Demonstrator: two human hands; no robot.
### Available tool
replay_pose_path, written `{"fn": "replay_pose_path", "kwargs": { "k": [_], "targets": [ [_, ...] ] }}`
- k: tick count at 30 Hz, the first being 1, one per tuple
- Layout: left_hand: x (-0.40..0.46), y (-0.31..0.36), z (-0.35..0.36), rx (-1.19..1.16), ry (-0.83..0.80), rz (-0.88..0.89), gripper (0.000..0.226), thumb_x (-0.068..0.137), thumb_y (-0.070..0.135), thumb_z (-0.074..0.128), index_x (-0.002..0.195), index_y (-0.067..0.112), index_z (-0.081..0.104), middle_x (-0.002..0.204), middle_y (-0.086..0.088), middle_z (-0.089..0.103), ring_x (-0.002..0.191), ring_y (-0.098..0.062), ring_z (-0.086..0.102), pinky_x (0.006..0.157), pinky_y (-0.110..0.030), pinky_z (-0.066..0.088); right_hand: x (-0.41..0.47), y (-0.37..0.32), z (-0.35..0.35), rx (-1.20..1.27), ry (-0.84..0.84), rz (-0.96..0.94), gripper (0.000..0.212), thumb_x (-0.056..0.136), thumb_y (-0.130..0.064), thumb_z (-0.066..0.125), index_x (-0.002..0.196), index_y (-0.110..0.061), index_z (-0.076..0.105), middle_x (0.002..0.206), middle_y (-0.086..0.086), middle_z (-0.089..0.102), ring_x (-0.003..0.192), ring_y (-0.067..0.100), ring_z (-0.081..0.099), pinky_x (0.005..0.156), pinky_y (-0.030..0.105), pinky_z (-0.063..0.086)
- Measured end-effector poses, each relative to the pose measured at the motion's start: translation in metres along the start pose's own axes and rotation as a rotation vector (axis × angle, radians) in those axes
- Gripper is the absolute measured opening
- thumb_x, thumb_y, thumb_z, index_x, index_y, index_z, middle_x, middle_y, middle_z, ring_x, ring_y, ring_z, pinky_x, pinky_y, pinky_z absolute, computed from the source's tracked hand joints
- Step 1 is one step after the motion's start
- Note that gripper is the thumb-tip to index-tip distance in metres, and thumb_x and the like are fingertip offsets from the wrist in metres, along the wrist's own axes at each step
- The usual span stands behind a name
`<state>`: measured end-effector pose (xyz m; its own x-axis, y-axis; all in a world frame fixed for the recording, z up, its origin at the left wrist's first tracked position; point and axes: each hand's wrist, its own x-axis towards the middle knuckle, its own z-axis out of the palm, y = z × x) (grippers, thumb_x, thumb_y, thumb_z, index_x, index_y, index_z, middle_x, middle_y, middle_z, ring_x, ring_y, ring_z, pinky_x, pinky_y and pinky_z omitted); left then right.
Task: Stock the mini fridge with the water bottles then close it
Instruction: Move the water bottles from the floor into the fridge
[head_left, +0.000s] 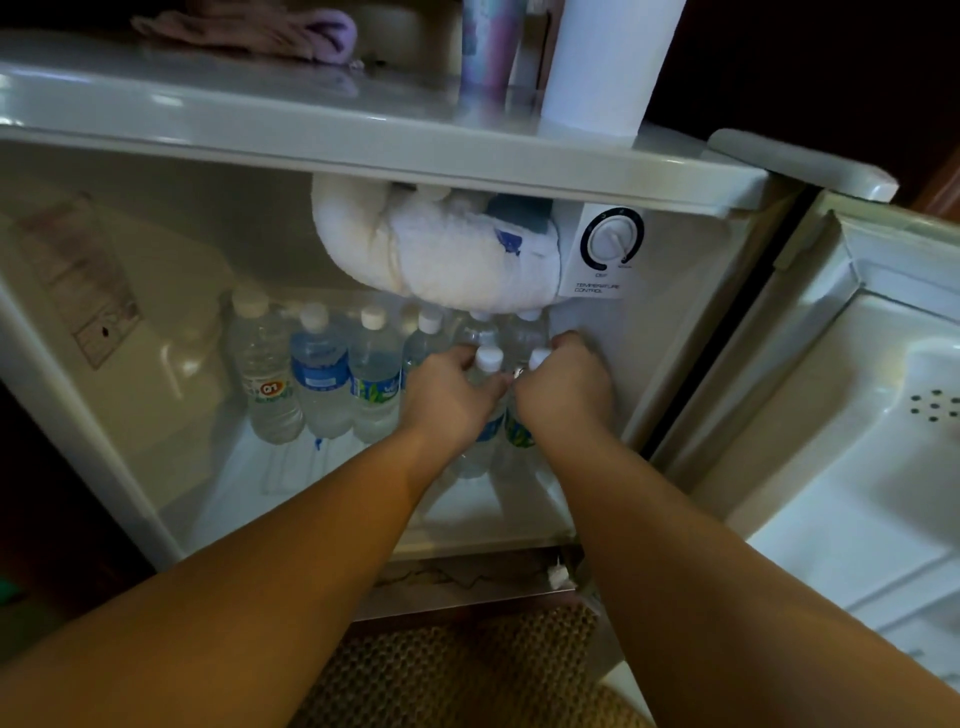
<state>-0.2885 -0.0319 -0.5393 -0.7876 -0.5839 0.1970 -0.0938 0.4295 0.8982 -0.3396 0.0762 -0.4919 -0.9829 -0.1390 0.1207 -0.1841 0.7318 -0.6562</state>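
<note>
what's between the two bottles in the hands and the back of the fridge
Two clear plastic bottles already stand directly behind the white-capped pair that the left hand and right hand grip, under the frosted freezer box. The floor to their left, in front of the back row, looks free.

Fridge floor (270, 483): bare at 7 o'clock, passable. Bottle row (322, 374) blocks 10 to 12 o'clock. Frosted freezer box (441, 249) overhangs at 12. Open door (857, 415) bounds 3 o'clock.
</note>
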Motion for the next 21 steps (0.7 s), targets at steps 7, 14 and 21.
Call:
{"fn": "replay_pose_path", "kwargs": {
  "k": [7, 14, 21],
  "targets": [
    [-0.017, 0.002, -0.015, 0.077, -0.053, 0.031, 0.043, 0.089, 0.032, 0.080, 0.128, 0.032, 0.061, 0.096, 0.032, 0.052, 0.087, 0.003, 0.054, 0.066, 0.004, 0.038, -0.022, -0.001, 0.003, 0.017, 0.070, -0.032, 0.073, 0.087, -0.017, 0.070, 0.149, -0.012, 0.034, 0.147, 0.015, 0.044, 0.135, 0.035, 0.042, 0.106, 0.043, 0.042],
    [-0.100, 0.043, -0.069, 0.177, -0.032, -0.218, 0.068, 0.094, 0.033, 0.078, 0.154, 0.016, 0.049, 0.149, -0.007, 0.059, 0.136, -0.023, 0.054, 0.110, -0.032, 0.043, -0.106, -0.016, -0.031, 0.016, -0.251, 0.113, 0.079, 0.091, -0.034, 0.071, 0.153, -0.021, 0.024, 0.150, 0.008, 0.038, 0.140, 0.031, 0.041, 0.112, 0.047, 0.044],
    [-0.179, 0.209, -0.172, 0.109, 0.167, -0.345, 0.040, 0.097, 0.033, 0.073, 0.135, 0.036, 0.061, 0.128, 0.015, 0.071, 0.119, -0.005, 0.064, 0.102, -0.028, 0.051, -0.193, -0.099, -0.194, 0.058, -0.314, -0.245, 0.054, 0.096, -0.041, 0.059, 0.145, -0.038, 0.037, 0.148, -0.012, 0.041, 0.135, 0.015, 0.048, 0.105, 0.044, 0.053]
  ]
}}
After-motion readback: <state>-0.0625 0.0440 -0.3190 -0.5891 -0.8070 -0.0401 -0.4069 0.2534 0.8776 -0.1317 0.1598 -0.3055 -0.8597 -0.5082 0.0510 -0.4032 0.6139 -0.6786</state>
